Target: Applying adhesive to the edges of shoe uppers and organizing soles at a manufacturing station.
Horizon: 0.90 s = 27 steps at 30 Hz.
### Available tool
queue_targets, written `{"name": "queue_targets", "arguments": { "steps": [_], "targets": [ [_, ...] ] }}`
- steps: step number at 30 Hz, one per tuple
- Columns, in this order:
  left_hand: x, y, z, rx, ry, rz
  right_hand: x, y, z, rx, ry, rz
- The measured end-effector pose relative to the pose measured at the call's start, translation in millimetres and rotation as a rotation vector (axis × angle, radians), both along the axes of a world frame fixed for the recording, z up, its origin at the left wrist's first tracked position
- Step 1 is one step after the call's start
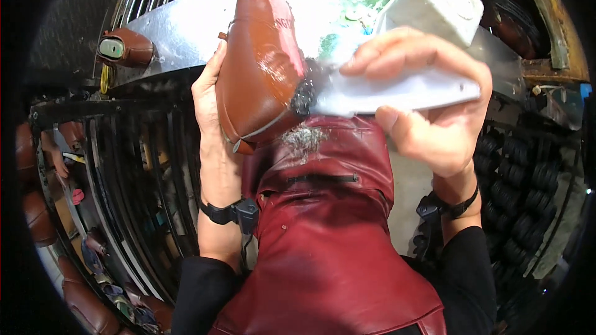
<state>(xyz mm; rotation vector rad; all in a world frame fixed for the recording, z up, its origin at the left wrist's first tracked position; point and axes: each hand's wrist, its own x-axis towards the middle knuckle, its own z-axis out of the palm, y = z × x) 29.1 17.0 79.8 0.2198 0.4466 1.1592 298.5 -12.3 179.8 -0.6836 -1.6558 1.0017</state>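
- We locate the brown leather shoe [251, 68] left of scene centre, overlapping the near edge of the metal bench [186, 31] in view, on the far side of the dark red apron [335, 242].
- Our left hand [210, 87] is closed against the shoe's left side; one digit lies along that edge, and we cannot see the others behind the leather.
- Our right hand [444, 139] clamps the white-handled brush [397, 93] between thumb and fingers.
- The dark bristles [302, 98] meet the shoe's right edge toward its wider end; blur hides the exact line of contact.
- We judge that the left-side support steadies the shoe and presents its pink strip [288, 43] rightward, toward the brush.
- We judge that gripping the handle from the right leaves the knuckles clear of the leather.
- Shoe orientation: the long axis runs far to near; the narrow, rounded end points far, the wide, seamed end near.
- Brush orientation: the long axis runs left to right, bristles pointing left.
- Bench surroundings: a second brown shoe [139, 49] at left, well apart; a white square container [428, 6] at far right.
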Motion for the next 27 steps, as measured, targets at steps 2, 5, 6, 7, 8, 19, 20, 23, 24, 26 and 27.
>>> {"name": "queue_targets", "arguments": {
  "steps": [2, 5, 6, 7, 8, 19, 20, 23, 24, 26, 27],
  "targets": [
    [8, 0, -2, 0.138, 0.006, 0.036, 1, 12, 4, 0.038, 0.040, 0.021],
    [15, -2, -13, 0.329, 0.617, 0.215, -1, 27, 8, 0.052, 0.120, 0.074],
    [14, -1, -14, 0.465, 0.995, 0.243, -1, 30, 7, 0.055, 0.126, 0.071],
    [25, 1, -13, 0.427, 0.860, 0.288, 1, 33, 5, 0.061, 0.144, 0.087],
    [34, -1, -5, 0.432, 0.862, 0.281, 3, 35, 5, 0.064, 0.167, 0.106],
    [39, -14, -22, 0.389, 1.390, 0.159, 26, 33, -10, -0.053, 0.115, 0.041],
    [36, -14, -24, 0.404, 1.457, 0.138, 26, 36, -12, -0.054, 0.123, 0.042],
    [40, -10, -19, 0.442, 1.576, 0.084, 27, 49, -25, -0.121, 0.012, -0.066],
    [50, -7, -6, 0.589, 1.669, 0.146, 31, 60, -38, -0.121, 0.011, -0.074],
    [67, -7, 32, 0.887, 1.846, 0.315, 27, 79, -56, -0.146, 0.286, -0.047],
    [71, -10, 43, 1.039, 1.924, 0.420, 16, 77, -55, -0.232, 0.374, -0.129]
  ]
}}
